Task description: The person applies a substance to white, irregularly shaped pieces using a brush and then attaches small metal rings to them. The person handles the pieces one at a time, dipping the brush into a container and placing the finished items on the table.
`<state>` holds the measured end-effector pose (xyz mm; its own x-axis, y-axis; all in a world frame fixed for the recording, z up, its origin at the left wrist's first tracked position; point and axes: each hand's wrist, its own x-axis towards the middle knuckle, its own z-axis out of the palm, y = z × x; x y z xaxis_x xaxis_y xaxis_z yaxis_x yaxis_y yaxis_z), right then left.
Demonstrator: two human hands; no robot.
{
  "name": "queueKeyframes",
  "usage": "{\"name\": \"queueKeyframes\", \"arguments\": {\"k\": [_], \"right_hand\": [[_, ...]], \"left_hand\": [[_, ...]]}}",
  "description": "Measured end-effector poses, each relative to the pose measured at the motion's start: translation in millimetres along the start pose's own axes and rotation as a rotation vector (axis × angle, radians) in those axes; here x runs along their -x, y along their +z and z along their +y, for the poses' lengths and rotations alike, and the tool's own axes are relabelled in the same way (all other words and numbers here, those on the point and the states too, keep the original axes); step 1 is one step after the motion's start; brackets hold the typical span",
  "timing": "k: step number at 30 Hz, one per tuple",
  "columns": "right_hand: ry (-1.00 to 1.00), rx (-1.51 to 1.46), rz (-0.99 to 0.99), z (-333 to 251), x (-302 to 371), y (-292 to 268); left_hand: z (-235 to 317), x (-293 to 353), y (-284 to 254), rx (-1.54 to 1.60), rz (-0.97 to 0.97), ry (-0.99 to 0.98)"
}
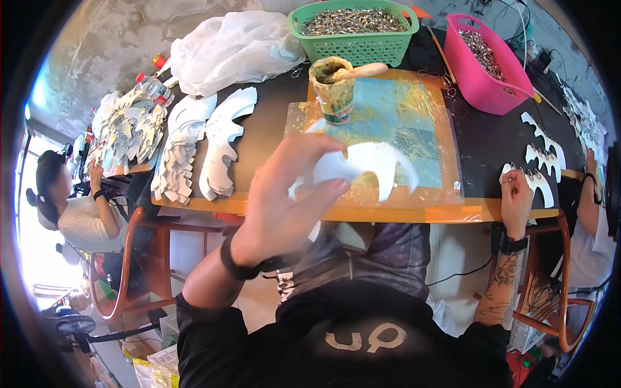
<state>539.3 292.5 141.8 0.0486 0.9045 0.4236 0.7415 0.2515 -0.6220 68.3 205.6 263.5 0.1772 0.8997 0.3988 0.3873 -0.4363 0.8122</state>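
In front of my chest, my left hand [284, 187] is closed with thumb and fingers on a white curved cut-out piece [383, 163] with pointed prongs. The piece is raised above the table and slightly blurred. At the table's right front edge, my right hand [516, 197] has its fingers curled together over the end of another white pronged piece [540, 183] with glue-brown marks. Whether it grips that piece cannot be made out. Beyond the left hand stands a glue-stained pot [336, 97] with a wooden-handled brush [362, 70] lying across its mouth.
A stained blue-green sheet [420, 123] lies under the pot. Stacks of white cut-outs [173, 158] sit on the left. A green basket [352, 48] and pink basket [482, 87] hold metal rings. Other people work at left [84, 213] and right [585, 220].
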Motion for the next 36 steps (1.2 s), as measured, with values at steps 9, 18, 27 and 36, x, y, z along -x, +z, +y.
{"name": "queueKeyframes", "arguments": {"k": [9,18,27,36], "right_hand": [[0.033,-0.051,0.022,2,3,0],[0.007,-0.011,0.0,4,2,-3],[-0.272,-0.156,-0.36,-147,-60,55],[-0.385,0.245,-0.604,-173,-110,123]], "left_hand": [[-53,4,8,-0.587,0.075,-0.215],[-75,42,-36,-0.901,0.081,-0.302],[-82,51,-25,-0.736,0.1,-0.349],[-74,45,-86,-0.375,0.375,-0.406]]}}
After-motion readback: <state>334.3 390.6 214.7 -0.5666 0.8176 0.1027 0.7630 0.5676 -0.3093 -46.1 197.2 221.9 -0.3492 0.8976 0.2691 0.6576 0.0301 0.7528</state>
